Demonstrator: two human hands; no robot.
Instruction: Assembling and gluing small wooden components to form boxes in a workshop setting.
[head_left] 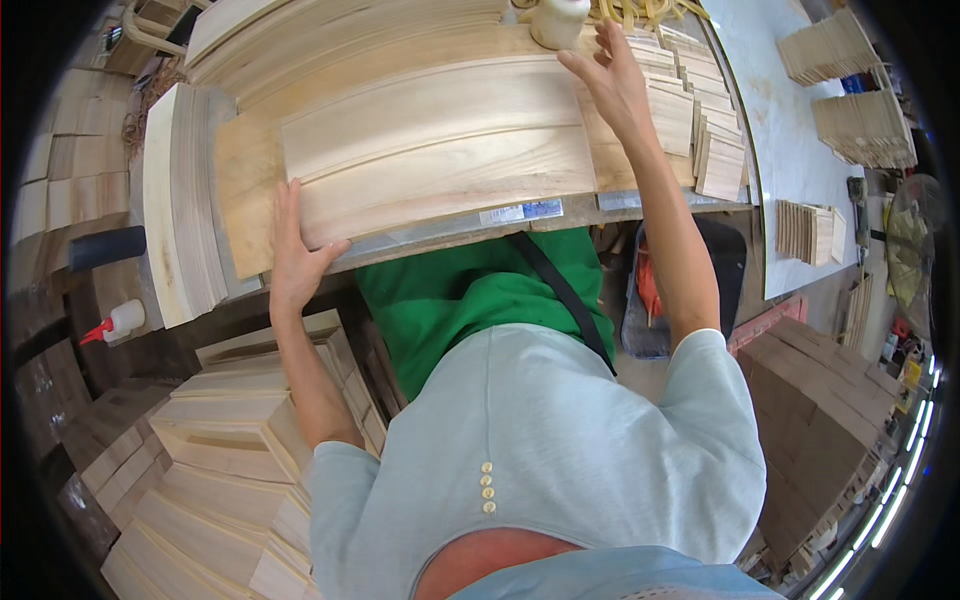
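Observation:
Two pale wooden boards, a far one (pixel 420 105) and a near one (pixel 450 178), lie lengthwise along each other on a plywood sheet on the workbench. At the near board's left end rests my left hand (pixel 300 240), its fingers stretched out and the thumb spread toward the front edge. My right hand (pixel 615 85) is over the boards' far right corner, fingers apart and holding nothing. Just beyond its fingertips stands a whitish bottle (pixel 558 22); whether they touch it I cannot tell.
Small wooden slats (pixel 718 160) overlap in rows at the right. Long boards (pixel 180 200) are stacked at the left, near a white glue bottle with a red tip (pixel 125 318). Wooden boxes (pixel 225 425) are piled at lower left. A grey table (pixel 745 60) holds more bundled slats.

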